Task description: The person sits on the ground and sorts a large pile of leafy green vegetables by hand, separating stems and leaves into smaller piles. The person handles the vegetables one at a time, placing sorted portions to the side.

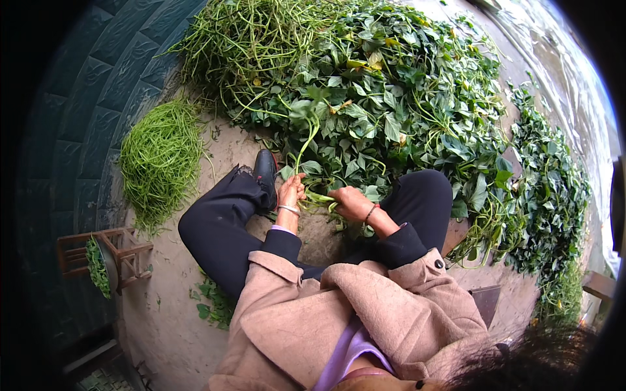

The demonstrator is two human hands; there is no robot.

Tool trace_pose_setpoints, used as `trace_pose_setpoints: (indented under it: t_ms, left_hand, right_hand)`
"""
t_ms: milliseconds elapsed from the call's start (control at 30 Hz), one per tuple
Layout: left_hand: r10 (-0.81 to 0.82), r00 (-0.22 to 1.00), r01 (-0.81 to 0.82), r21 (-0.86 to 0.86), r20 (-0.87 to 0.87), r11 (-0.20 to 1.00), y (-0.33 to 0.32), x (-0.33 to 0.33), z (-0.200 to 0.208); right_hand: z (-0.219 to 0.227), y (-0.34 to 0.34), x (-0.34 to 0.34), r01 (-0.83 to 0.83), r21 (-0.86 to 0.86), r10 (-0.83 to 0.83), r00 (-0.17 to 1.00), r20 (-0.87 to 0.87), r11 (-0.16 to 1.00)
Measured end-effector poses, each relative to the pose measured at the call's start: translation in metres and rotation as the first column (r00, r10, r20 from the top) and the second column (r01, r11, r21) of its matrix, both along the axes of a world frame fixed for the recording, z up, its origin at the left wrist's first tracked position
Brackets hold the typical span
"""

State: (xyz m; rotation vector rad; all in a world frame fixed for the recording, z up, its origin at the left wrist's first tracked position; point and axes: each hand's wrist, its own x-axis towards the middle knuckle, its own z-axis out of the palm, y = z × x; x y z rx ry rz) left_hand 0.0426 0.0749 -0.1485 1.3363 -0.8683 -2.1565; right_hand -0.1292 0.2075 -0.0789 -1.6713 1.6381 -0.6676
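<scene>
My left hand (291,190), with a silver bangle at its wrist, is closed around a long leafy vine stem (306,146). That stem rises away from me, and its leafy tip is blurred. To its right, my right hand (352,204), wearing a dark bracelet, grips a few green stems (319,197) that stick out toward the left hand. Both hands are between my bent knees, close together but apart. Just beyond them begins a big heap of leafy green vines (391,98). My fingertips are partly hidden.
Bare, tangled stems (254,45) top the heap's far left. A separate mound of thin green stems (162,163) lies left, by a dark panelled wall (98,98). A small wooden stool (134,251) stands nearer. More vines (548,189) and clear plastic sheeting (567,72) are on the right.
</scene>
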Motion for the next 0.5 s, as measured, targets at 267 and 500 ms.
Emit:
trace_pose_setpoints:
  t_ms: [267, 500]
  left_hand:
    - [0.024, 0.996, -0.032, -0.091, -0.091, 0.995, 0.018, -0.031, 0.028]
    - [0.165, 0.985, -0.173, -0.221, -0.052, 0.96, 0.02, -0.034, 0.029]
  right_hand:
    - [-0.009, 0.001, -0.008, 0.074, -0.073, -0.06, 0.982, 0.181, 0.995]
    - [0.022, -0.003, -0.01, -0.081, 0.217, -0.028, 0.888, 0.459, 0.973]
